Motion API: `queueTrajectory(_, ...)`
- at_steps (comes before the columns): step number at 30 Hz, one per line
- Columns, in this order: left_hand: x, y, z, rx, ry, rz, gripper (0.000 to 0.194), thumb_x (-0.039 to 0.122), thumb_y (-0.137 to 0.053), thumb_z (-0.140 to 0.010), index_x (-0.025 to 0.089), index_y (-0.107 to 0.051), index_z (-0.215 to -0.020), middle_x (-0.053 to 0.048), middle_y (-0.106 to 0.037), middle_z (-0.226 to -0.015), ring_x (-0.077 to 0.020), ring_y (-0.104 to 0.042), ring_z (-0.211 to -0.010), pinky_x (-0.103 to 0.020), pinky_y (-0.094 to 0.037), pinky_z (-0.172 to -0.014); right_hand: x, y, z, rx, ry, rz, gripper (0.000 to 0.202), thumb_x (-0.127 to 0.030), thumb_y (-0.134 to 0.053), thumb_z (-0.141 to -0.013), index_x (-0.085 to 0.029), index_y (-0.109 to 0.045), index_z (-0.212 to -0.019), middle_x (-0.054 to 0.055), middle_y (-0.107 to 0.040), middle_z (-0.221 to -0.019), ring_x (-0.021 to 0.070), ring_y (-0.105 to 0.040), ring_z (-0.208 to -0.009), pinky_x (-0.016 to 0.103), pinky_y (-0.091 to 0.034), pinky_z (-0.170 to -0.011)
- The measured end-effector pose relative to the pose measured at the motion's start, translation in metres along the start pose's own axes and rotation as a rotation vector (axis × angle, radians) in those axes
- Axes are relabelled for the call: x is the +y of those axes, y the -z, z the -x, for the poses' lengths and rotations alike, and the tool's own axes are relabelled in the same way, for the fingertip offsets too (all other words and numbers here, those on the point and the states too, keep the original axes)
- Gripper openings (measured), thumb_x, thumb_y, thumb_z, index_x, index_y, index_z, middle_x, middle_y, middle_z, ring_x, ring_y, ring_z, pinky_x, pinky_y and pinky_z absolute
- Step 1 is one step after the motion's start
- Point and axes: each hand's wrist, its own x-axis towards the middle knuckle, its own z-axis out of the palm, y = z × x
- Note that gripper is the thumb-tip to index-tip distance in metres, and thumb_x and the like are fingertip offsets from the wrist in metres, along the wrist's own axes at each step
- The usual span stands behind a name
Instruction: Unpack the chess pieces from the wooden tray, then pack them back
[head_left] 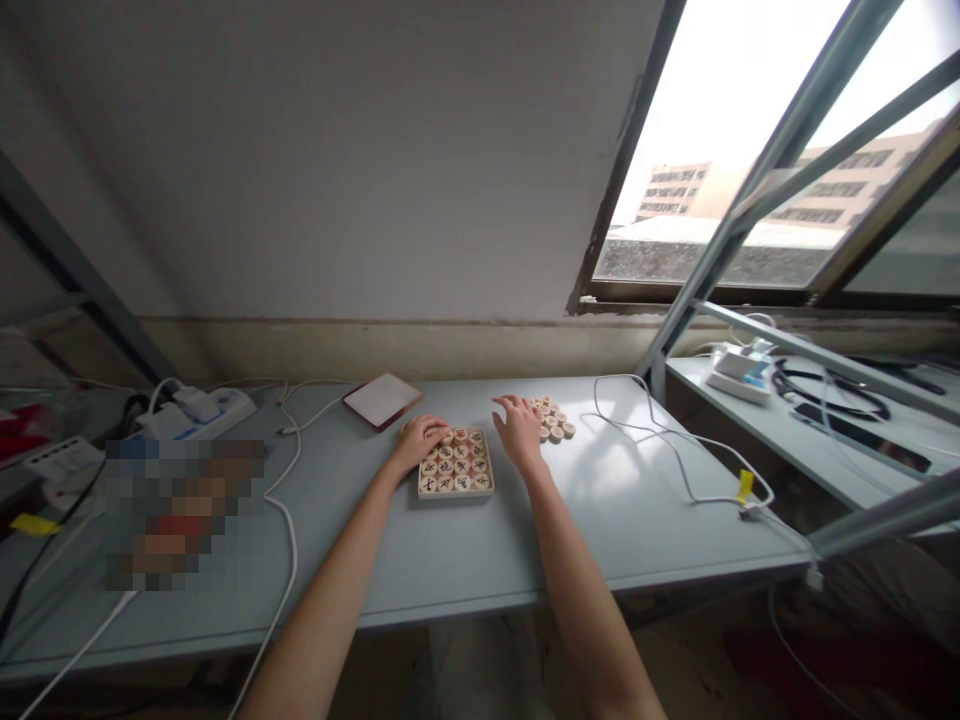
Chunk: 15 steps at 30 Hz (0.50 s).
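A shallow square box on the desk holds rows of round wooden Chinese chess pieces marked with characters. My left hand lies over the box's upper left corner, fingers stretched across the pieces there and covering some of them. To the right of the box, my right hand is raised slightly with its fingers apart, and I see nothing held in it. Just beyond that hand sits a cluster of loose chess pieces, partly hidden by it. A flat square lid lies behind and left of the box.
White cables cross the left side of the desk, near a power strip. Another looped cable with a yellow tag lies at the right. Metal frame posts stand by the window, with a second desk beyond.
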Motion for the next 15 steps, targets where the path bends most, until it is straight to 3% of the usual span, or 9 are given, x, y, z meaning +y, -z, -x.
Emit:
queueTrajectory(3, -0.001, 0.000, -0.001, -0.002, -0.002, -0.004, 0.027, 0.037, -0.047, -0.076, 0.018, -0.066, -0.084, -0.005, -0.063, -0.093, -0.0189, -0.054, -0.092, -0.029, -0.038, -0.085, 0.015, -0.010, 0.002, -0.002, -0.120, 0.234, 0.036, -0.018, -0.043, -0.080, -0.012, -0.052, -0.114, 0.016, -0.051, -0.119, 0.0297, -0.038, -0.113, 0.048, -0.016, -0.096)
queueTrajectory(6, -0.001, 0.000, -0.001, 0.001, -0.006, -0.009, 0.028, 0.037, -0.046, -0.076, 0.018, -0.065, -0.084, -0.005, -0.063, -0.093, -0.0189, -0.054, -0.093, -0.029, -0.038, -0.085, 0.021, -0.016, 0.003, -0.080, -0.070, 0.290, 0.035, -0.011, -0.036, -0.080, -0.012, -0.056, -0.109, 0.015, -0.055, -0.114, 0.0270, -0.041, -0.111, 0.045, -0.011, -0.098)
queueTrajectory(10, 0.001, 0.000, 0.000, 0.000, 0.000, -0.009, 0.027, 0.036, -0.045, -0.076, 0.019, -0.065, -0.083, -0.005, -0.063, -0.093, -0.0186, -0.053, -0.093, -0.029, -0.038, -0.086, 0.011, -0.011, 0.002, -0.088, -0.013, 0.240, 0.032, -0.009, -0.037, -0.079, -0.017, -0.061, -0.098, 0.011, -0.064, -0.091, 0.0235, -0.051, -0.096, 0.041, -0.017, -0.096)
queueTrajectory(13, 0.002, 0.000, 0.000, -0.003, -0.004, -0.009, 0.027, 0.035, -0.045, -0.076, 0.019, -0.065, -0.083, -0.004, -0.063, -0.093, -0.0184, -0.054, -0.093, -0.029, -0.038, -0.086, 0.002, -0.001, 0.000, -0.031, -0.019, 0.113, 0.023, -0.020, -0.045, -0.081, -0.021, -0.063, -0.095, 0.008, -0.066, -0.084, 0.0231, -0.054, -0.088, 0.044, -0.020, -0.093)
queueTrajectory(15, 0.001, 0.000, 0.000, 0.002, -0.012, -0.009, 0.027, 0.036, -0.045, -0.076, 0.019, -0.065, -0.083, -0.004, -0.063, -0.093, -0.0184, -0.054, -0.092, -0.029, -0.038, -0.086, -0.002, 0.004, -0.002, -0.066, 0.051, -0.050, 0.018, -0.028, -0.052, -0.079, -0.024, -0.064, -0.092, 0.004, -0.067, -0.087, 0.0211, -0.055, -0.086, 0.040, -0.025, -0.091)
